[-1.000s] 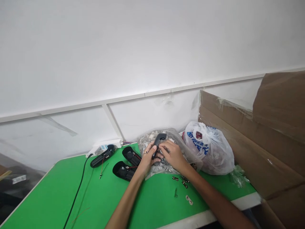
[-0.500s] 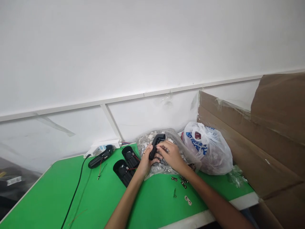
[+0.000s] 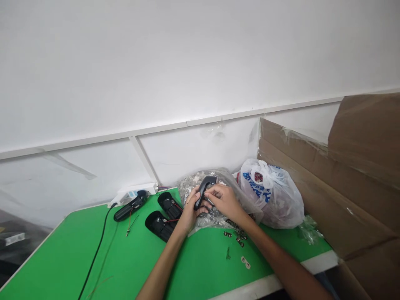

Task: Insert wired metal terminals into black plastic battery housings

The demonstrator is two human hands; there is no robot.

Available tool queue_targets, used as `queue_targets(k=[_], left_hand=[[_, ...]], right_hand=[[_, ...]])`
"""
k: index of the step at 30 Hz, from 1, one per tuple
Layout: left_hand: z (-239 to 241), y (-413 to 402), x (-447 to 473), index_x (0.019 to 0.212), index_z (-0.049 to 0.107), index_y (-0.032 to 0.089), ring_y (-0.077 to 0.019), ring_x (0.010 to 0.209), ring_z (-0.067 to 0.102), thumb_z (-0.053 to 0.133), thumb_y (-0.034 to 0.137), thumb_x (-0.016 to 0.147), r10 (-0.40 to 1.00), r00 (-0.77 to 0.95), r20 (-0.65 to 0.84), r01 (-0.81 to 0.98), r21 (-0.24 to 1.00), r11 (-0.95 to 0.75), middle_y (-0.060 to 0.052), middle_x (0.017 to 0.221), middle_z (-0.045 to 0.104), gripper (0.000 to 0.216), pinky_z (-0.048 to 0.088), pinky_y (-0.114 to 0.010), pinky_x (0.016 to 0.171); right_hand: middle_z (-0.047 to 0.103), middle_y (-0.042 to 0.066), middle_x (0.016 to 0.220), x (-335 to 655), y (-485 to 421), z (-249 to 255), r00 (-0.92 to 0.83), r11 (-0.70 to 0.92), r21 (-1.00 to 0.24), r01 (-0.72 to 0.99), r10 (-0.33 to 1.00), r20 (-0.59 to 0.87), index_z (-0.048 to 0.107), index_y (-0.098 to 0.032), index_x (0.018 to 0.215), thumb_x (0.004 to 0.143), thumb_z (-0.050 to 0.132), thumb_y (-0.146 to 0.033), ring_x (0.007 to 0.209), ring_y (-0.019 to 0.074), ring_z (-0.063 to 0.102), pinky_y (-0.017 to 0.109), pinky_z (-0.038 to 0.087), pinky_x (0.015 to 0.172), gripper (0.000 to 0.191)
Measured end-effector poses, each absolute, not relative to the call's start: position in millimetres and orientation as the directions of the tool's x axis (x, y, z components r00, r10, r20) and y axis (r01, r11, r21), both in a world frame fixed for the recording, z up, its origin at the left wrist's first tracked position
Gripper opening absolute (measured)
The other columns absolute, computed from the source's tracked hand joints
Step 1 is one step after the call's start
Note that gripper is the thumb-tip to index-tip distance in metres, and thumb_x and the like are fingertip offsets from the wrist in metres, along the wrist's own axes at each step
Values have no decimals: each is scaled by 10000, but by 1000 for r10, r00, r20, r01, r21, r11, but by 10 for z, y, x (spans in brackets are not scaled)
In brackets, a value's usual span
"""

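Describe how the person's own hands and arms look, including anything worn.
The left hand and right hand are ungloved. The left forearm and right forearm taper toward the wrists, with no sleeve, watch or bracelet showing. Any ring would be too small to make out.

The left hand (image 3: 191,210) is drawing its thumb back, baring more of the black shell (image 3: 200,198), whose lower end is swinging toward the desk's (image 3: 71,250) left edge. The right hand (image 3: 226,202) is following that way, and its forearm (image 3: 265,246) is uncovering more clips (image 3: 240,243) near the front edge. The camera view is turning slightly right.
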State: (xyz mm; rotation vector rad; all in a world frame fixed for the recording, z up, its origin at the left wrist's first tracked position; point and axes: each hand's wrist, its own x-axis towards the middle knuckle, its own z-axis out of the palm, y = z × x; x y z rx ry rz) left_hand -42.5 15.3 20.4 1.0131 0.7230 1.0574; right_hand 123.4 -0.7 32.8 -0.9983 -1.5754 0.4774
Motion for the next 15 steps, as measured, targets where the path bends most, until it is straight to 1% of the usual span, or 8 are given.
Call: queue_targets(k=[3,5,7,9,11,13,15], left_hand=[[184,156,-431,1289,594,191,-224,732,757,823,584,792,935,355,-5,-339,931,134,-54,865,728,674,570,-260,564],[178,151,-437,1284,589,188,-216,721,745,793,614,817,928,373,7,-314,942,119,-55,848,727,664,572,-262,579],[179,140,-445,1306,570,187,-197,684,717,753,639,850,921,388,27,-275,957,88,-41,793,713,668,567,-258,586],[185,123,-451,1346,543,188,-179,642,680,727,645,873,920,390,47,-236,970,51,-19,736,690,683,548,-244,577],[189,109,-452,1380,521,190,-169,626,661,715,647,883,919,388,63,-210,977,22,-12,722,686,702,527,-229,567],[181,105,-447,1379,520,187,-170,625,659,699,666,886,917,393,73,-204,979,10,-18,721,693,710,515,-224,562],[155,113,-435,1335,542,179,-175,609,654,674,698,887,915,395,78,-214,977,9,-24,701,695,698,511,-231,555]], right_hand=[[789,32,807,1231,-9,329,26,523,-794,310,830,557,773,-223,777,873,680,-179,730,189,721,302,543,684,141],[801,39,816,1229,0,318,21,470,-854,224,874,486,784,-223,795,870,688,-223,710,193,730,306,562,663,122],[798,36,777,1234,18,303,1,402,-909,105,914,405,785,-223,792,864,712,-298,670,195,727,310,575,631,127],[780,29,713,1251,44,293,-46,330,-944,-13,943,330,776,-221,777,839,758,-381,633,202,720,320,584,611,173],[763,23,675,1277,76,285,-106,255,-962,-101,958,266,772,-215,782,791,814,-440,614,204,714,329,591,606,230],[756,19,685,1299,109,276,-134,206,-969,-140,965,224,764,-205,804,742,862,-464,625,197,712,326,592,615,284],[757,20,722,1303,135,262,-112,203,-971,-130,970,218,749,-197,814,703,891,-471,667,188,715,317,589,646,328]])
